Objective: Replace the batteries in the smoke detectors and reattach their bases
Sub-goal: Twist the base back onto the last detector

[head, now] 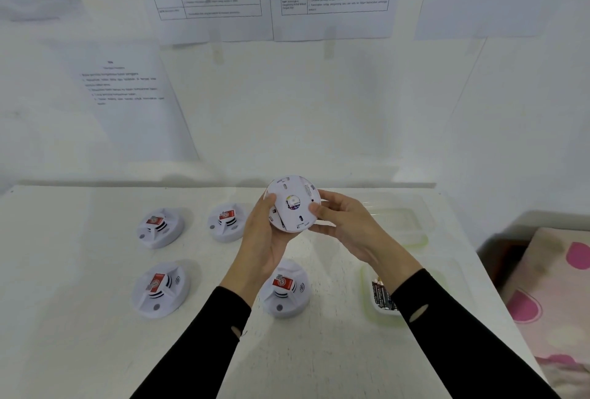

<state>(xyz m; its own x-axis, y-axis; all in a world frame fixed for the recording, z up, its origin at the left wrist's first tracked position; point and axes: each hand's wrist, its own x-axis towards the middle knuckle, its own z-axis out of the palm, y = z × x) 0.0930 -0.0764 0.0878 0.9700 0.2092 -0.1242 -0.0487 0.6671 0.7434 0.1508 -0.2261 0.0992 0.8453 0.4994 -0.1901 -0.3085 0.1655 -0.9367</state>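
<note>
The smoke detector (292, 203) is held up above the white table (319, 354), its base facing us. The left hand (261, 239) curls round its 9 o'clock edge, while the right hand (341, 226) pinches the 3 o'clock edge. Another detector (284, 290) sits at 6 o'clock. The batteries (383, 298) lie at 4 o'clock, half behind the right sleeve (463, 334).

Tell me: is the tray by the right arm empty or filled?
Not empty: the tray holds several dark batteries, partly hidden by the sleeve.
</note>
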